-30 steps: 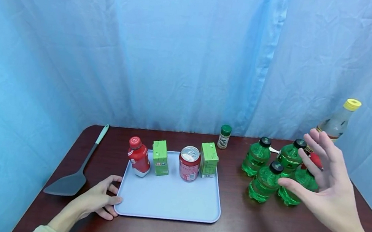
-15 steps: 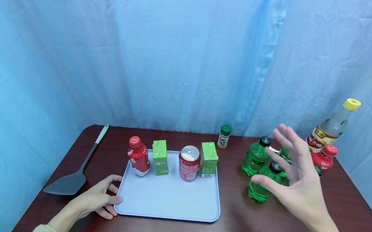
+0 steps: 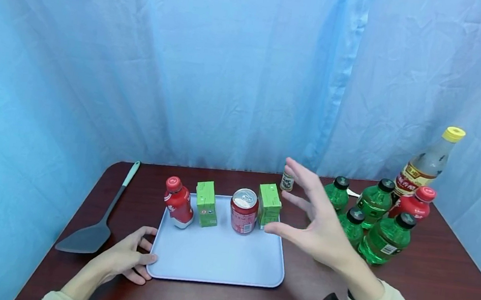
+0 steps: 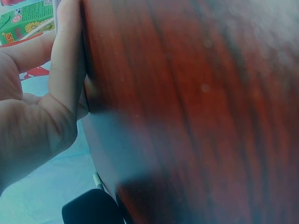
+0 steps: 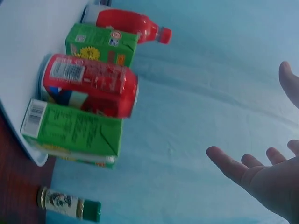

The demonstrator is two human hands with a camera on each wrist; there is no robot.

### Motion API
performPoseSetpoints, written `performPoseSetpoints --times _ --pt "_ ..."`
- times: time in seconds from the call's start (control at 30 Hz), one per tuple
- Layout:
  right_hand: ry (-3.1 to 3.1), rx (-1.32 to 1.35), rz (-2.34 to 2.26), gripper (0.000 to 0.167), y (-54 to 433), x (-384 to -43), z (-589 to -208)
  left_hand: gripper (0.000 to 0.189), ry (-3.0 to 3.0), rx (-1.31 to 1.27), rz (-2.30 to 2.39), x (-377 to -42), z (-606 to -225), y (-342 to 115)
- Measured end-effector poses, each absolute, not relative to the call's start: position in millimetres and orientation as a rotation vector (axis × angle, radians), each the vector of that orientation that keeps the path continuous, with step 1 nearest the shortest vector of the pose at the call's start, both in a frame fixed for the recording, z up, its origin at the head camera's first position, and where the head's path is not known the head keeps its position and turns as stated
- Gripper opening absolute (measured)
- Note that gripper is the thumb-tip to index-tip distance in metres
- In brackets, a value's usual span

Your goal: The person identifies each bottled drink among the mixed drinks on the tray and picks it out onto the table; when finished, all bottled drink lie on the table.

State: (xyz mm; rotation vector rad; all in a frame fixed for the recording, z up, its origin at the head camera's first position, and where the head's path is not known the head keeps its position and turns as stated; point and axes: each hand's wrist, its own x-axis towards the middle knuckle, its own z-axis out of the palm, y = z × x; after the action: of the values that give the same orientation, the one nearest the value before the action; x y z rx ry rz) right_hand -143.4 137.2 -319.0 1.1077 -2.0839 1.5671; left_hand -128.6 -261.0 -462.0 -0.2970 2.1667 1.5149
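Note:
My left hand (image 3: 130, 255) holds the left edge of a pale blue tray (image 3: 219, 261), thumb over the rim and fingers beside it. Across the tray's back stand a red bottle (image 3: 179, 205), a green drink carton (image 3: 207, 204), a red soda can (image 3: 244, 212) and another green carton (image 3: 269, 205). My right hand (image 3: 318, 223), fingers spread and holding nothing, hovers right of the second carton and hides part of it in the head view. Its thumb appears at that carton's lower corner; the right wrist view shows the fingers (image 5: 229, 163) apart from the drinks.
Several green soda bottles (image 3: 385, 238) cluster right of the tray. Behind them stand a red-capped bottle (image 3: 414, 204) and a tall yellow-capped bottle (image 3: 421, 170). A seasoning jar (image 5: 70, 204) stands behind the tray's right corner. A grey spatula (image 3: 90, 237) lies left.
My right hand has moved left, from in front of the green bottles to the tray's right side, staying spread. My left hand and the tray have stayed put.

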Motion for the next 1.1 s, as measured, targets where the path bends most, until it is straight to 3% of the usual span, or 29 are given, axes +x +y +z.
performPoseSetpoints --times 0.53,1.1 --pt "-2.296 1.241 1.47 0.103 74.4 -175.9 -372.5 0.071 2.172 -0.289 1.518 -128.5 -463.5 -261.5" --pt "-2.362 1.21 1.885 0.1 10.9 -196.2 -403.3 0.069 2.195 -0.303 1.505 -129.5 -465.9 -260.8"
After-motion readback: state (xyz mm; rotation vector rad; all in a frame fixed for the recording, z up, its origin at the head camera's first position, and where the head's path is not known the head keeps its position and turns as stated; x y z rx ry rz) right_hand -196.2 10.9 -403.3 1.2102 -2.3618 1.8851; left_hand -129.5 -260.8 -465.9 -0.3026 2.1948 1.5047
